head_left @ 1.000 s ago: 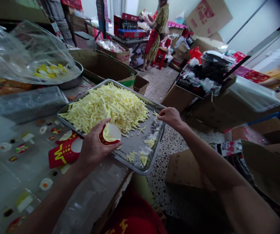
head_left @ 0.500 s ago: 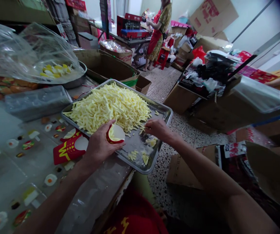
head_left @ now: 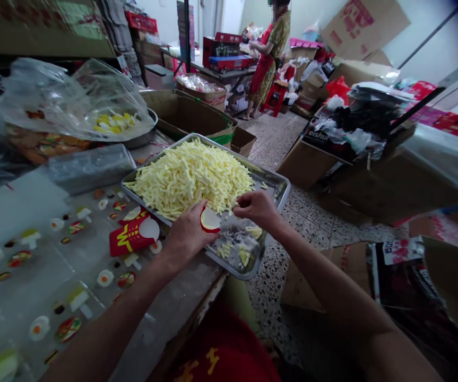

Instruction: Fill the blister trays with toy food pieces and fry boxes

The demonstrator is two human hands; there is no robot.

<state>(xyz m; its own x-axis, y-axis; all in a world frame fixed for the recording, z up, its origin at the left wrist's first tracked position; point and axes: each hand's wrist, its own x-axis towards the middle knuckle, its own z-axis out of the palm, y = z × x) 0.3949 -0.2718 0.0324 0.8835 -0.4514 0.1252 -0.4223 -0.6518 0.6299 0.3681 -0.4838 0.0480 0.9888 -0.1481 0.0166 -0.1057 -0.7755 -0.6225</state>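
My left hand (head_left: 189, 229) is wrapped around a red fry carton (head_left: 210, 219) and holds it tilted over the tray's near edge. Its pale inside faces right; how much lies in it I cannot tell. Just right of the carton, my right hand (head_left: 259, 210) is closed in a pinch over the metal tray (head_left: 281, 197). Whatever its fingertips hold is hidden. Behind both hands rises a big heap of pale yellow fries (head_left: 197, 175), and a few small clusters of fries (head_left: 244, 257) lie at the tray's near right corner.
Red fry cartons (head_left: 133, 236) lie on the patterned tabletop (head_left: 105, 313) at left. Behind them are a clear plastic box (head_left: 91, 168) and a plastic bag (head_left: 113, 95) with yellow and white pieces. Cardboard boxes (head_left: 189, 106) stand beyond the tray; a person (head_left: 266, 63) stands farther back.
The view has shifted, so the table and tray sit farther right. The carton and my right hand are closer together. Yellow fries seen in the carton's mouth are now less visible.
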